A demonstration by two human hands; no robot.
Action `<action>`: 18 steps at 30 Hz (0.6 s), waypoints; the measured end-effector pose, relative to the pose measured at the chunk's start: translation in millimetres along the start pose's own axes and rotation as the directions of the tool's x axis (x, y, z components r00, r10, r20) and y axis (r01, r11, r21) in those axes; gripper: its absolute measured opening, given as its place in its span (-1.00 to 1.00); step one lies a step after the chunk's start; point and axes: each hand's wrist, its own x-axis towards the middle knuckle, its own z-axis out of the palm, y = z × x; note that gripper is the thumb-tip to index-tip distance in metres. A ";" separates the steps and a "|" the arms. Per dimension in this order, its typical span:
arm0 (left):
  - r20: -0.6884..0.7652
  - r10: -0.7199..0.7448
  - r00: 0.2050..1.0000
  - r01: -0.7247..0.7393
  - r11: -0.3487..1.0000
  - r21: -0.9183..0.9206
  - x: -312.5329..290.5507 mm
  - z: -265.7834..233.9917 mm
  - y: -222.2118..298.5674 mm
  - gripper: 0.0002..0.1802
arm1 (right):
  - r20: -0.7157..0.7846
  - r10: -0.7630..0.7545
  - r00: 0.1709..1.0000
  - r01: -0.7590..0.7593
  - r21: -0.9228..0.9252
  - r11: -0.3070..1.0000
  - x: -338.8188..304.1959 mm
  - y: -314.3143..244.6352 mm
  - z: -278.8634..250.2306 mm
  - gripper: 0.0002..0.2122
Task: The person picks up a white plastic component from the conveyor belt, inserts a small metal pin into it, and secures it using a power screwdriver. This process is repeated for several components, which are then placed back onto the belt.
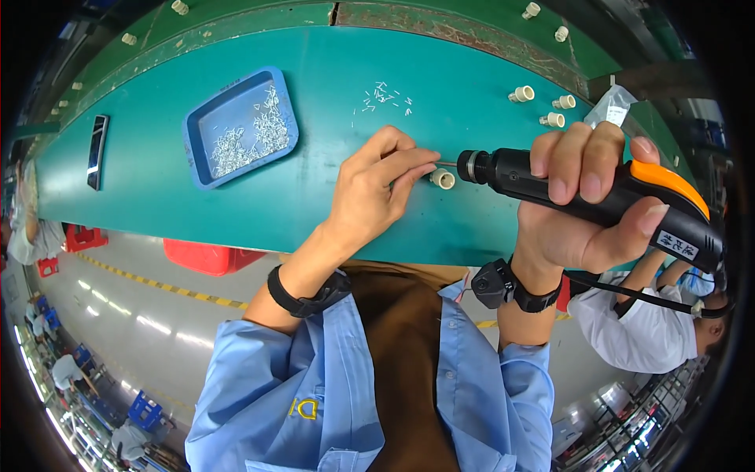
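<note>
My right hand [586, 189] is wrapped round a black electric screwdriver [543, 179] with an orange lever, held sideways so that its bit points left. The thumb and forefinger of my left hand [377, 181] are pinched together at the bit's tip. What they pinch is too small to make out. Just below the bit, a cream cylindrical fitting [443, 179] lies on the green table [330, 197], close to my left fingertips. Small silver screws [381, 96] are scattered on the tabletop beyond my left hand.
A blue tray [197, 161] of loose screws sits left, beside a phone [97, 152]. Several cream fittings [521, 94] and a clear plastic bag [611, 105] are at the far right. A cable [629, 291] hangs from the screwdriver. A person in white [637, 330] is at right.
</note>
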 end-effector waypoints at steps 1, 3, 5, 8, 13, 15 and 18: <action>0.004 0.021 1.000 -0.021 1.000 0.003 -0.3 -0.3 0.9 -0.81 | -0.002 0.001 1.000 -0.001 -0.003 1.000 -0.3 -3.0 0.2 -0.58; 0.009 0.040 0.999 -0.040 0.999 0.007 -0.3 -1.7 1.4 -0.82 | 0.077 0.000 0.997 0.001 -0.010 1.000 0.0 -8.5 1.6 -0.57; 0.026 0.121 0.992 -0.123 0.992 0.043 0.8 -2.9 0.7 -0.82 | 0.115 0.001 0.993 0.001 -0.016 1.000 -1.2 -12.7 2.8 -0.56; 0.054 0.168 0.984 -0.171 0.983 0.069 1.0 -2.7 4.4 -0.81 | 0.165 0.002 0.986 0.005 -0.041 0.999 -4.3 -18.0 4.6 -0.55; 0.139 0.207 0.969 -0.227 0.962 0.154 4.6 -3.2 12.4 -0.81 | 0.210 0.014 0.978 -0.001 -0.061 0.998 -8.2 -24.2 5.3 -0.54; 0.165 0.218 0.962 -0.247 0.952 0.183 4.2 -2.7 14.1 -0.81 | 0.227 0.016 0.974 0.008 -0.103 0.995 -9.1 -28.0 7.7 -0.53; 0.184 0.157 0.970 -0.178 0.978 0.106 2.6 0.1 17.0 -0.79 | 0.226 0.015 0.974 0.017 -0.138 0.990 -11.9 -29.5 8.0 -0.52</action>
